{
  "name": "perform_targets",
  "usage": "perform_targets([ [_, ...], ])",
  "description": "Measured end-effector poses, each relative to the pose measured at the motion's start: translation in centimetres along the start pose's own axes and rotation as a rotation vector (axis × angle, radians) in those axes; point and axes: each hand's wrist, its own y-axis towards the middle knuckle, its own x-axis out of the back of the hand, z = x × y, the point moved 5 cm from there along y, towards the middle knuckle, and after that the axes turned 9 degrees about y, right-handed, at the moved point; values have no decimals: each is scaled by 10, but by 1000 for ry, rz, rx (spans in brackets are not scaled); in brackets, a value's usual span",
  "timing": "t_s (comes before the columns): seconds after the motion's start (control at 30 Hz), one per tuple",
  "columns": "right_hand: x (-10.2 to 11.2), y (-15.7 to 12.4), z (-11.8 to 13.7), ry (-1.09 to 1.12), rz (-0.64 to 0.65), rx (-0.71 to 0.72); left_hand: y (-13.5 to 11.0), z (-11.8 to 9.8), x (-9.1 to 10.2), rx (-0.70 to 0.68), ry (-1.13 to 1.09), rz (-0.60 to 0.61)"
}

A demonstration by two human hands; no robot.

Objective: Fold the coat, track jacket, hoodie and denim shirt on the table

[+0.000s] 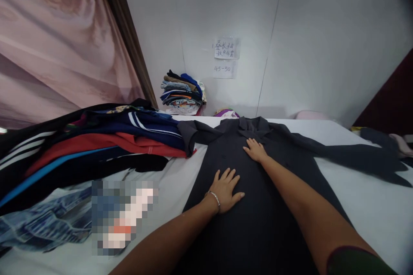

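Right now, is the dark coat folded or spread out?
Spread: the dark coat lies out flat, its sleeves reaching to both sides, left hand and right hand on it.

Dark coat (261, 215) — lower end cut off, denim garment (48, 223) cropped left, pixelated item (129, 219) — unclear

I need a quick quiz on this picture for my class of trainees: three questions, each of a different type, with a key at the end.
1. True or false: the left hand and the right hand both rest on the dark coat.

2. Multiple choice: where is the bracelet worn?
A) On the left wrist
B) On the right wrist
C) On both wrists

3. Fill in the blank: the lower paper on the wall reads "____".

Key: 1. True. 2. A. 3. 45-50.
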Motion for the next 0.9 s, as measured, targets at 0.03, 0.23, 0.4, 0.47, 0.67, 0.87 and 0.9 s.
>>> perform_targets([
  [0.03, -1, -8, 3, 1, 12, 15, 0, 0, 1, 1, 1, 3],
  [0.23, -3, -95, 20, 38, 107, 172, 4, -1, 7, 21, 40, 44],
  [0.4, 7, -194, 25, 154, 231, 272, 8, 1, 5, 13, 69, 46],
  [0.47, 14, -230, 19, 200, 249, 286, 9, 1, 5, 17, 75, 43],
  [0.67, 34, -295, -44, 164, 178, 101, 11, 0, 7, 26, 101, 69],
  [0.87, 55, -311, -134, 132, -85, -221, 15, 1, 8, 15, 101, 75],
  [0.9, 58, -311, -144, 164, -122, -247, 17, 2, 8, 20, 91, 88],
])
